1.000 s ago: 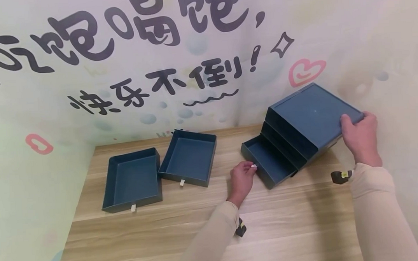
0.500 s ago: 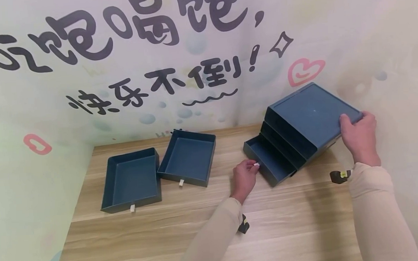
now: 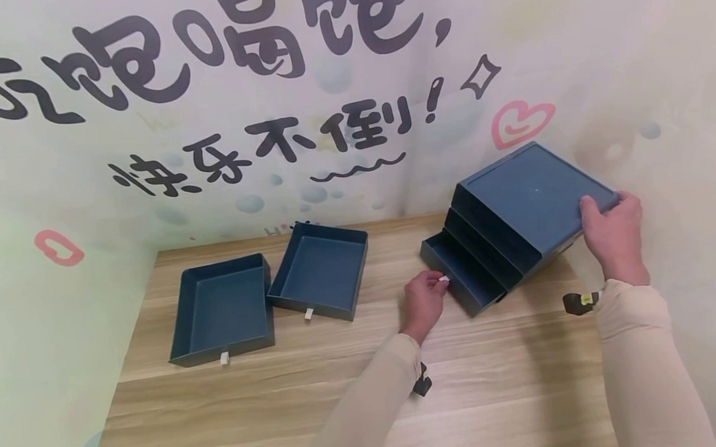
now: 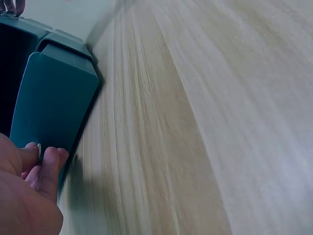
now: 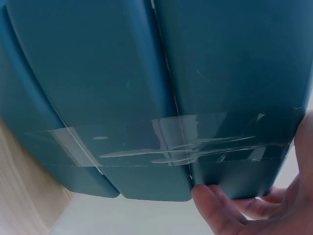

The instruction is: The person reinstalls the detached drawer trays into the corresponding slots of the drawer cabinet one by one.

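Observation:
A dark blue three-tier drawer cabinet (image 3: 537,196) stands at the right of the table, its two upper slots without drawers. From the lowest slot a drawer (image 3: 459,272) sticks partly out. My left hand (image 3: 424,305) pinches the small white pull tab (image 3: 444,279) on that drawer's front, thumb against fingers, as the left wrist view also shows. My right hand (image 3: 613,236) grips the cabinet's back right corner, thumb on the top panel. In the right wrist view, clear tape (image 5: 171,139) runs across the cabinet's stacked side, with fingers (image 5: 215,205) curled at its edge.
Two loose blue drawers, one (image 3: 226,309) at the left and one (image 3: 324,268) beside it, lie on the wooden table (image 3: 252,415) with white tabs facing front. A printed wall covering (image 3: 356,177) rises right behind the table.
The lowest drawer has slid a little farther into the cabinet, with my left hand moving right and slightly back along with it. My right hand keeps its grip on the cabinet.

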Motion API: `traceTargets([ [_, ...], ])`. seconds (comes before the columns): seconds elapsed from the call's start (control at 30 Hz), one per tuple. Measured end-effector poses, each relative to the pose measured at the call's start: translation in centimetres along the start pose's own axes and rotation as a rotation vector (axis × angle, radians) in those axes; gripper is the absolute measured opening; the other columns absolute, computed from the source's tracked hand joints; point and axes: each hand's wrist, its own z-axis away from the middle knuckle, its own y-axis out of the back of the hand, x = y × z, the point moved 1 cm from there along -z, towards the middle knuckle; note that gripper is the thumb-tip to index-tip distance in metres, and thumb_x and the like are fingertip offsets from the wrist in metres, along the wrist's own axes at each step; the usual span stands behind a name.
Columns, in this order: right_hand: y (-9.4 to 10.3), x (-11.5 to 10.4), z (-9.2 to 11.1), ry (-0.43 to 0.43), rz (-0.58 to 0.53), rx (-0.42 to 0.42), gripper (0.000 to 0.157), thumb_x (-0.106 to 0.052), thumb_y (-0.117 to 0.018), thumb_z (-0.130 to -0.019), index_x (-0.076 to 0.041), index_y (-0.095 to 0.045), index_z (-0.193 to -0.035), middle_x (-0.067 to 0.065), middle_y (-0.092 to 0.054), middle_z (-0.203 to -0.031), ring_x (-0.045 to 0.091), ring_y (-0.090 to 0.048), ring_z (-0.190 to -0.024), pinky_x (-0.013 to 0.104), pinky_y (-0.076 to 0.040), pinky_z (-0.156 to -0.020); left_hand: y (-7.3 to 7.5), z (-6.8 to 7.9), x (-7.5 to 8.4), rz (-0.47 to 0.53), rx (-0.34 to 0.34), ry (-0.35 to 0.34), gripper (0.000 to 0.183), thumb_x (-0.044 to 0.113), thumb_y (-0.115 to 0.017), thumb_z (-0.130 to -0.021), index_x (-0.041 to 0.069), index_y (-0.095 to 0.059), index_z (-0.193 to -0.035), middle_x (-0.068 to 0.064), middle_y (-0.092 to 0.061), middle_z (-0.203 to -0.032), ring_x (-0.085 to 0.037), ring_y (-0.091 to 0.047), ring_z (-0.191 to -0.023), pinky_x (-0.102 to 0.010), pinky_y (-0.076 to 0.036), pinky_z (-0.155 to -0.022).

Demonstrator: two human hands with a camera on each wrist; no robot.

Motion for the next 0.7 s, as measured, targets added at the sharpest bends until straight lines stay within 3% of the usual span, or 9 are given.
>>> traceTargets([
  [0.3,-0.1,0.1,0.0,-0.017,-0.013,-0.001,0.082,-0.05,-0.044,-0.099,0.005,-0.016,-0.154,0.022,-0.03,-0.148,0.033,-0.036,-0.134,0.045,-0.036,-0.112,-0.9,-0.6,0.1,-0.042,0.007,-0.025,0.014,0.01,-0.07,-0.096,0.006,-0.073,-0.109,-0.01,-0.08,-0.102,-0.011,-0.075,-0.085,-0.017,-0.058,-0.07],
  [0.7,-0.4,-0.2,0.5,-0.036,-0.042,-0.005,0.082,-0.05,-0.044,-0.1,0.002,-0.013,-0.155,0.023,-0.026,-0.156,0.032,-0.036,-0.138,0.047,-0.033,-0.119,-1.3,-0.9,0.2,-0.05,-0.023,0.011,0.017,0.011,-0.067,-0.099,0.008,-0.07,-0.115,-0.008,-0.078,-0.108,-0.011,-0.075,-0.091,-0.018,-0.06,-0.073],
])
